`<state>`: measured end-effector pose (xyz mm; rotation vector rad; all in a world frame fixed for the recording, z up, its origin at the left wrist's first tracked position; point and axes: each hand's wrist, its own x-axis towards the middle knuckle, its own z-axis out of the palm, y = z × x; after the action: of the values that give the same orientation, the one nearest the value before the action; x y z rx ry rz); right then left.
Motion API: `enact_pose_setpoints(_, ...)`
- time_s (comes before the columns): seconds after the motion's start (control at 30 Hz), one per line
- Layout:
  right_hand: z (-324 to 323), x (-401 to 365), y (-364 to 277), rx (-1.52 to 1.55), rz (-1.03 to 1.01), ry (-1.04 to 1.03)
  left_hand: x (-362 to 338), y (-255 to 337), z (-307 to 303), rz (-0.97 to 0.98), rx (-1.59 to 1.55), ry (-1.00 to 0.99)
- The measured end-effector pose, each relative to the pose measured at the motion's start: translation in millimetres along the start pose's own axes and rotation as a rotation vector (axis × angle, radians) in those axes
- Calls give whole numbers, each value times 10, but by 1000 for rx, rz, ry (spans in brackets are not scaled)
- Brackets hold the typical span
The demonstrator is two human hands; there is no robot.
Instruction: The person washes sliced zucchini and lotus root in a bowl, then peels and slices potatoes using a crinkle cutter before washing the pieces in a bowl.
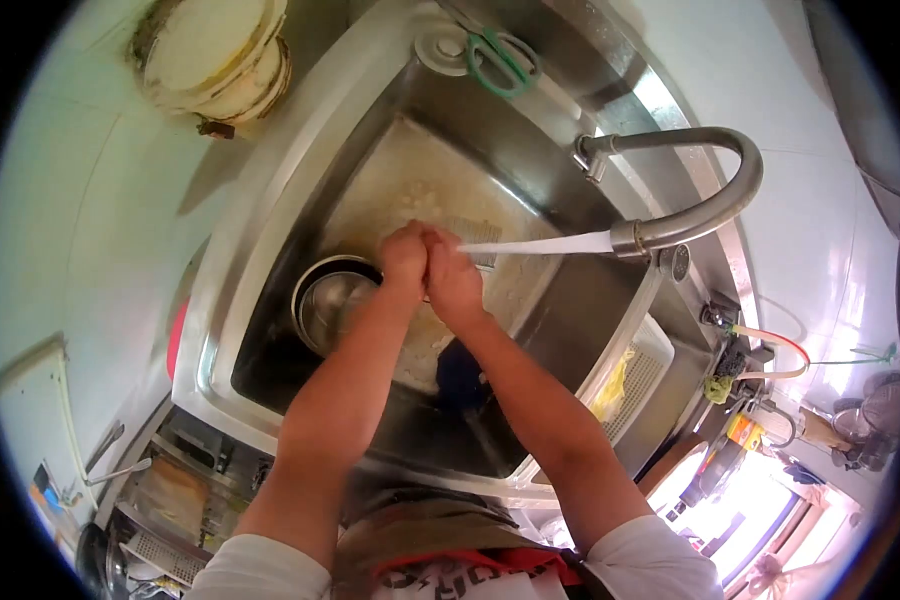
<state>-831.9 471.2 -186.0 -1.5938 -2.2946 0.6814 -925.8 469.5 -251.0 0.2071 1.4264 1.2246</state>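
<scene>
My left hand [405, 253] and my right hand [454, 272] are pressed together over the sink basin [370, 190], fingers curled into each other. A stream of water [540, 245] from the curved faucet [705, 215] reaches my right hand at the knuckles. I cannot tell whether anything is held between the palms. Left of my hands, a round metal pot [320, 305] sits in the basin, partly covered by my left forearm. A dark blue cloth-like item [458, 376] lies below, beside my right forearm. Just past my fingers, a ridged, grid-like patch [482, 236] shows on the basin floor.
Green-handled scissors [500, 65] lie at the sink's far corner beside a round metal lid [443, 48]. A white perforated basket [640, 380] with something yellow stands in the right compartment. A stained white bucket [215, 60] is at the upper left.
</scene>
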Motion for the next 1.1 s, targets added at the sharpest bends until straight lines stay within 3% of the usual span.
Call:
enact_pose_setpoints(0.03,-54,94,41,-40,-27,-53,-45,-8,19,223,191,-22)
enact_pose_setpoints(0.1,-205,297,67,797,666,-212,-224,177,79,676,535,28)
enact_pose_setpoints(0.13,-207,303,83,792,650,-214,-287,268,102,904,693,54)
enact_pose_setpoints(0.17,-210,307,97,788,634,-217,-245,166,83,955,722,65)
enact_pose_setpoints(0.2,-115,268,180,359,245,-152,-98,-18,39,1010,752,83)
enact_pose_setpoints(0.23,-99,269,170,-71,-144,-78,-19,-10,-4,778,620,-14)
enact_pose_setpoints(0.27,-101,181,158,25,-68,-75,62,-6,-47,545,488,-65)
enact_pose_setpoints(0.3,-197,113,21,119,9,-69,71,187,-88,28,184,-220)
enact_pose_setpoints(0.37,-336,147,-106,241,34,-49,-32,590,-52,-473,-97,-301)
enact_pose_setpoints(0.43,-427,199,-131,300,-59,-38,-254,856,53,-460,-34,-172)
enact_pose_setpoints(0.53,-366,310,-230,579,381,65,-307,629,139,688,845,-73)
enact_pose_setpoints(0.6,-387,314,-149,543,438,-55,-323,527,164,823,961,-129)
enact_pose_setpoints(0.63,-382,320,-112,717,530,-78,-330,503,166,893,1021,-156)
enact_pose_setpoints(0.67,-375,325,-72,883,631,-86,-371,459,185,835,868,-148)
enact_pose_setpoints(0.73,-391,348,-12,1599,940,-15,-444,416,257,680,566,-160)
enact_pose_setpoints(0.8,-391,392,67,966,629,-26,-443,409,309,464,268,-211)
enact_pose_setpoints(0.83,-380,402,94,652,469,-31,-426,416,292,250,121,-241)
enact_pose_setpoints(0.93,-365,299,48,839,215,81,-418,779,172,-558,-343,-191)
enact_pose_setpoints(1.0,-457,314,22,900,276,38,-315,681,68,-523,-306,-312)
enact_pose_setpoints(1.07,-503,280,58,942,407,-3,-274,432,53,-336,-128,-406)
enact_pose_setpoints(1.1,-438,318,128,972,437,-4,-208,315,68,-146,26,-429)
